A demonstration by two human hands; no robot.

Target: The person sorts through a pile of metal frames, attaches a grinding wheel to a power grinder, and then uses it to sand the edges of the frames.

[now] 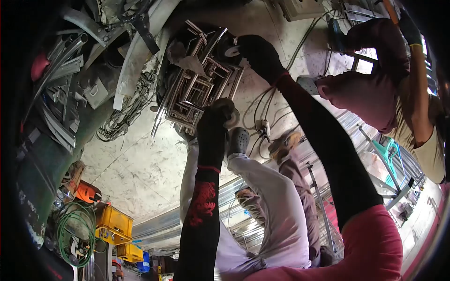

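Both of my hands wear dark gloves. My left hand [216,119], low in the middle of the view, is closed on round discs [231,117] beside the lower right of a pile of metal frames [199,89]. Up and to the right, my right hand [255,54] has its fingers closed around a small pale disc [232,51] near the top right of the pile. The frames are rectangular, shiny and stacked loosely. A crumpled translucent piece [190,64] lies over them.
Metal scrap [61,70] and coiled wire [124,112] lie left. Cables with a connector [265,129] run right of my feet. Another person [356,93] crouches at the upper right; someone's legs [300,196] stand behind mine. Yellow crates [114,224] stand lower left.
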